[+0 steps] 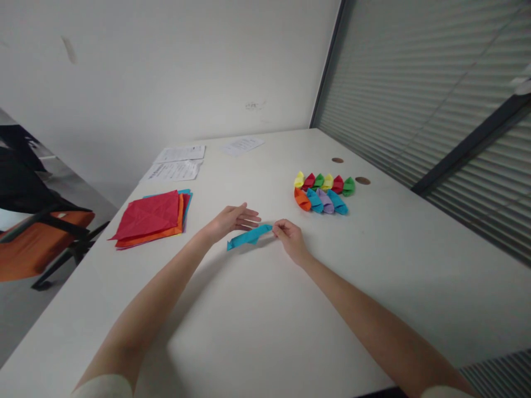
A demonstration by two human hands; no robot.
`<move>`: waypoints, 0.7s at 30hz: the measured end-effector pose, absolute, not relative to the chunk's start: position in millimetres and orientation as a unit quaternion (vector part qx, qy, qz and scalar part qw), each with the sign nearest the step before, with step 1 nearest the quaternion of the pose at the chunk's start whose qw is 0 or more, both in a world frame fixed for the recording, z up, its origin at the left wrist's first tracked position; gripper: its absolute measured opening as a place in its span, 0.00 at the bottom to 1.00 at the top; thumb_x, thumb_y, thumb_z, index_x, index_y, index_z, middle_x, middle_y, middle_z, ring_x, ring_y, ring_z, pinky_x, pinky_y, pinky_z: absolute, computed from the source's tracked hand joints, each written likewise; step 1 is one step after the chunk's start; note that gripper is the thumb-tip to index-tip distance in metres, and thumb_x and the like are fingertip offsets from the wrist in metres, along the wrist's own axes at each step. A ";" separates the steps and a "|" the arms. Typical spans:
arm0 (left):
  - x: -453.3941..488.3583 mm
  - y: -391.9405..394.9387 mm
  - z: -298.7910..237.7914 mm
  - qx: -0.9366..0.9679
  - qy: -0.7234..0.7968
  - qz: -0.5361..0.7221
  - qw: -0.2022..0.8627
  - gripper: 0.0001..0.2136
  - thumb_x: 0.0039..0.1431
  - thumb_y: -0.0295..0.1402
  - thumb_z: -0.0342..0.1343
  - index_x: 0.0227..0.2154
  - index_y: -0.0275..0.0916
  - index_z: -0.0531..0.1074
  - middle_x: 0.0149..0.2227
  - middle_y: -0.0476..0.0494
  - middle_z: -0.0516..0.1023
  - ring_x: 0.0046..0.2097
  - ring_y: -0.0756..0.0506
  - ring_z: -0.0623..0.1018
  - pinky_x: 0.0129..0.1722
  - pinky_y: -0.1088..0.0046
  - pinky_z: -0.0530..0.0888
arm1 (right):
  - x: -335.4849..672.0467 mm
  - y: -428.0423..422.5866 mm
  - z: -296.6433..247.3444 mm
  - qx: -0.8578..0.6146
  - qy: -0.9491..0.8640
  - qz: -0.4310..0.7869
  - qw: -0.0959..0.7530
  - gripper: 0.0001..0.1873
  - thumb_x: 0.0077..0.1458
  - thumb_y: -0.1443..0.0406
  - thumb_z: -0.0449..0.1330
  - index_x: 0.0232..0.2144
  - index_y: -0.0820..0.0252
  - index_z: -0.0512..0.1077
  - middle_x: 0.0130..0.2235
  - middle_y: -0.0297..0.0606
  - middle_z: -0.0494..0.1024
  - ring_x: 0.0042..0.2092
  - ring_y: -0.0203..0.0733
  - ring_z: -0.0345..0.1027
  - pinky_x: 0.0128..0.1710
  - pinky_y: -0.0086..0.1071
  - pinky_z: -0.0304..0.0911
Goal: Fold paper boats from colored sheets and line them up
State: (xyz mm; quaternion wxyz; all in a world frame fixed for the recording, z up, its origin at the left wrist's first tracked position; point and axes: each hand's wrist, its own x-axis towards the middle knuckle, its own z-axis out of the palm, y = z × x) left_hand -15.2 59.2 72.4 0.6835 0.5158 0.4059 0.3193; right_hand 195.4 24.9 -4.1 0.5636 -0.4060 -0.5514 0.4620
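At the frame's centre is a blue folded strip [249,237], its right end pinched by the right hand [289,237], seemingly to steady it; the left hand [232,221], fingers loosely extended, is just behind it. Right of centre, 10 folded pieces [326,202] sit in 2 rows, probably for order. The paper stack [147,215], left, nears the bench's [265,320] left edge; lower centre offers moving room.

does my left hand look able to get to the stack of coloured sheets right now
Probably yes: the left hand looks empty and nothing stands between it and the stack; the right hand pinches the blue folded paper.
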 end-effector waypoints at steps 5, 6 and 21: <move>-20.5 66.1 68.8 0.539 0.427 0.375 0.622 0.28 0.54 0.55 0.56 0.42 0.32 0.78 0.45 0.32 0.80 0.44 0.38 0.80 0.42 0.63 0.76 | 200.7 33.3 -7.9 -0.447 -0.472 0.388 0.653 0.17 0.54 0.50 0.59 0.29 0.56 0.64 0.23 0.28 0.65 0.26 0.34 0.58 0.28 0.30 0.56; -20.0 66.5 67.5 0.539 0.422 0.383 0.620 0.27 0.53 0.54 0.57 0.42 0.32 0.77 0.44 0.32 0.80 0.43 0.39 0.80 0.41 0.63 0.76 | 201.5 34.7 -8.8 -0.451 -0.459 0.380 0.664 0.17 0.54 0.49 0.58 0.30 0.56 0.64 0.23 0.28 0.65 0.26 0.34 0.58 0.27 0.30 0.56; -19.1 70.7 54.3 0.648 0.377 0.425 0.508 0.16 0.42 0.40 0.70 0.29 0.31 0.78 0.27 0.40 0.81 0.29 0.47 0.80 0.34 0.70 0.79 | 200.3 33.6 -9.2 -0.446 -0.476 0.329 0.683 0.17 0.57 0.48 0.55 0.32 0.55 0.61 0.25 0.29 0.66 0.26 0.34 0.60 0.26 0.29 0.58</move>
